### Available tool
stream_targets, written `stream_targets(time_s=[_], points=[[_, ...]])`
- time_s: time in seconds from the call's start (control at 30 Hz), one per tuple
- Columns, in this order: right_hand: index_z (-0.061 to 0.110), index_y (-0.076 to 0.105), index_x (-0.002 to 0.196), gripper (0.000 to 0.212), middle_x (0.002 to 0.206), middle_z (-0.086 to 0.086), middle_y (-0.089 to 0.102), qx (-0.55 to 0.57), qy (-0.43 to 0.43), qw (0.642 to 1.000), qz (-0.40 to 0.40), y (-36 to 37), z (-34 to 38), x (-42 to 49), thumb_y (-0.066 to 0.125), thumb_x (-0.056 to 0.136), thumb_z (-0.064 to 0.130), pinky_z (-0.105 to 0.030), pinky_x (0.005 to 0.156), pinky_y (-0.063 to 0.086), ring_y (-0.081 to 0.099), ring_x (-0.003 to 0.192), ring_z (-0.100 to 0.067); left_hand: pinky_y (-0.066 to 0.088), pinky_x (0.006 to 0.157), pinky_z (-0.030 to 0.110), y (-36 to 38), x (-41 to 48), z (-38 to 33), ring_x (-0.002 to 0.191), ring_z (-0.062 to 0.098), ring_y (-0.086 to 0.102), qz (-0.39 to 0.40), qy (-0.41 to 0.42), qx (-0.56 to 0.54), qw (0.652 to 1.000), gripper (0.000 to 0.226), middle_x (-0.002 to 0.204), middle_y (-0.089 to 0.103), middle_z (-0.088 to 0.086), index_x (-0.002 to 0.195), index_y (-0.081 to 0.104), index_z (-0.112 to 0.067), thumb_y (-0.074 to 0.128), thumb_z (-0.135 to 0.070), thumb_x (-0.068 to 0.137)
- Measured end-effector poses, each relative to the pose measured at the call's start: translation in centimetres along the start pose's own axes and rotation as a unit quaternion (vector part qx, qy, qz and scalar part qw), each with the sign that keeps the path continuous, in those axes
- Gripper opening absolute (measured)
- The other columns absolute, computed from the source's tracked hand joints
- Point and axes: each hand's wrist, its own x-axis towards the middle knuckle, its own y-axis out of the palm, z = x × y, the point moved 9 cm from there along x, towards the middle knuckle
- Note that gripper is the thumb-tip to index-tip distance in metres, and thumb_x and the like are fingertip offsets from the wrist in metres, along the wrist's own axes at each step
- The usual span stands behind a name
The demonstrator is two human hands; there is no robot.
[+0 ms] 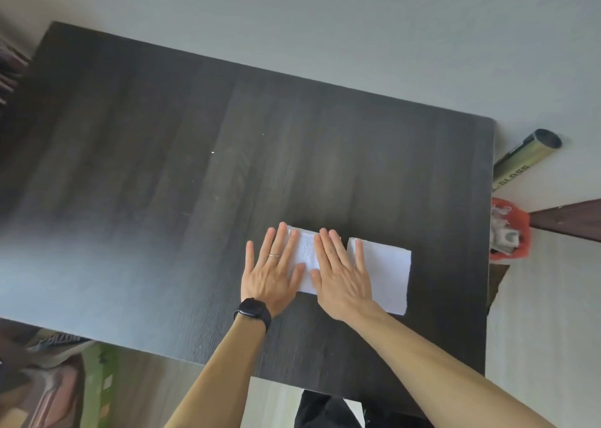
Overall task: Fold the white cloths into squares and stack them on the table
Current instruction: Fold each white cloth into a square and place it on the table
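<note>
From the head camera, a dark wood-grain table (162, 167) fills most of the frame, set against a pale wall. Near its right end lie 2 white cloths side by side. The left cloth (307, 252) is partly covered by both hands; the right cloth (387, 278) is a folded rectangle just beside it, with a narrow seam between them, so I cannot tell whether they touch or overlap.

The left hand (271, 274) lies flat, palm down, fingers spread and straight, its outer fingers on the bare table and its inner fingers on the left cloth's edge. It grips nothing. A ring (273, 255) sits on 1 finger and a black watch (253, 312) wraps the wrist.

The right hand (341, 274) is also flat and palm down, fingers extended over the join of the 2 cloths, pressing rather than pinching; it holds nothing either. Both forearms are bare and reach in from the bottom edge.

Off the table's right end stand a metallic tube (527, 154) with lettering and an orange bag (510, 232) with pale contents. Blurred clutter shows at lower left.
</note>
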Motion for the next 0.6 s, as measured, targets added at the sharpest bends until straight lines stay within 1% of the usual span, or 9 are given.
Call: stream_targets(time_s=[0.13,0.27,0.33,0.4,0.43,0.5,0.53,0.57,0.6], points=[[0.009,0.012,0.157,0.068,0.166,-0.007,0.007,-0.029,-0.017,0.999,0.032,1.3,-0.3,0.8,0.012,0.099,0.044,-0.058,0.121,0.004,0.005,0.154,-0.023,0.005,0.120,0.053,1.1,0.1,0.3,0.152,0.017,-0.002,0.020,-0.013,0.008,1.000,0.071,0.166,-0.008,-0.003,0.158,0.001,-0.027,0.028,-0.056,0.100],[0.011,0.010,0.156,0.068,0.166,-0.006,0.007,-0.035,-0.009,0.998,0.053,1.2,-0.4,0.9,0.010,0.098,0.046,-0.059,0.120,-0.003,0.004,0.154,-0.023,0.011,0.120,0.055,1.0,0.3,0.0,0.152,0.022,0.008,0.041,-0.023,0.026,0.999,0.071,0.166,-0.004,0.002,0.159,0.006,-0.023,0.028,-0.054,0.099],[0.011,0.013,0.156,0.068,0.166,-0.007,0.011,-0.031,-0.013,0.998,0.060,0.1,-0.2,0.9,0.025,0.099,0.045,-0.060,0.118,-0.007,0.007,0.154,-0.023,0.012,0.118,0.056,0.6,0.4,-0.2,0.151,0.025,0.016,0.056,-0.025,0.041,0.997,0.070,0.166,0.003,0.004,0.158,0.013,-0.022,0.027,-0.054,0.097],[0.011,0.027,0.155,0.068,0.165,-0.010,0.018,0.007,-0.022,0.999,0.048,-1.6,0.0,0.4,0.047,0.096,0.038,-0.059,0.117,-0.007,0.012,0.153,-0.025,0.018,0.115,0.058,-0.3,0.6,-0.7,0.148,0.028,0.026,0.075,-0.032,0.044,0.996,0.069,0.164,0.014,0.006,0.156,0.025,-0.020,0.032,-0.052,0.095],[0.012,0.038,0.150,0.063,0.163,-0.010,0.024,0.036,-0.019,0.999,0.032,-2.6,-0.2,-0.2,0.054,0.093,0.035,-0.058,0.118,-0.003,0.018,0.152,-0.026,0.022,0.114,0.059,-1.0,0.7,-1.1,0.147,0.029,0.028,0.076,-0.036,0.041,0.996,0.068,0.164,0.017,0.006,0.154,0.029,-0.019,0.037,-0.049,0.094],[0.018,0.055,0.136,0.048,0.155,-0.007,0.040,0.097,0.001,0.995,-0.008,-4.4,-1.4,-2.2,0.061,0.090,0.032,-0.056,0.119,0.017,0.036,0.144,-0.027,0.021,0.116,0.056,-2.6,0.8,-2.3,0.150,0.028,0.020,0.081,-0.046,0.024,0.995,0.066,0.164,0.015,0.007,0.153,0.030,-0.021,0.050,-0.041,0.093],[0.021,0.059,0.130,0.042,0.149,-0.004,0.047,0.130,0.016,0.991,-0.030,-5.3,-2.4,-3.7,0.063,0.089,0.031,-0.053,0.116,0.028,0.043,0.139,-0.027,0.018,0.118,0.052,-3.3,0.8,-3.2,0.151,0.027,0.015,0.082,-0.051,0.011,0.995,0.065,0.164,0.014,0.007,0.154,0.029,-0.022,0.052,-0.037,0.094],[0.023,0.061,0.127,0.039,0.145,-0.002,0.052,0.164,0.035,0.985,-0.049,-5.9,-3.6,-5.4,0.062,0.089,0.030,-0.049,0.112,0.035,0.048,0.135,-0.025,0.016,0.119,0.047,-4.0,0.7,-4.1,0.151,0.026,0.014,0.079,-0.058,-0.006,0.995,0.062,0.163,0.018,0.007,0.153,0.030,-0.023,0.051,-0.035,0.095],[0.025,0.062,0.127,0.037,0.142,0.001,0.055,0.195,0.058,0.977,-0.062,-6.4,-5.1,-7.2,0.061,0.091,0.030,-0.044,0.110,0.038,0.050,0.133,-0.023,0.018,0.119,0.043,-4.8,0.5,-5.4,0.149,0.025,0.017,0.072,-0.062,-0.027,0.995,0.058,0.161,0.026,0.007,0.151,0.034,-0.023,0.050,-0.034,0.096]])
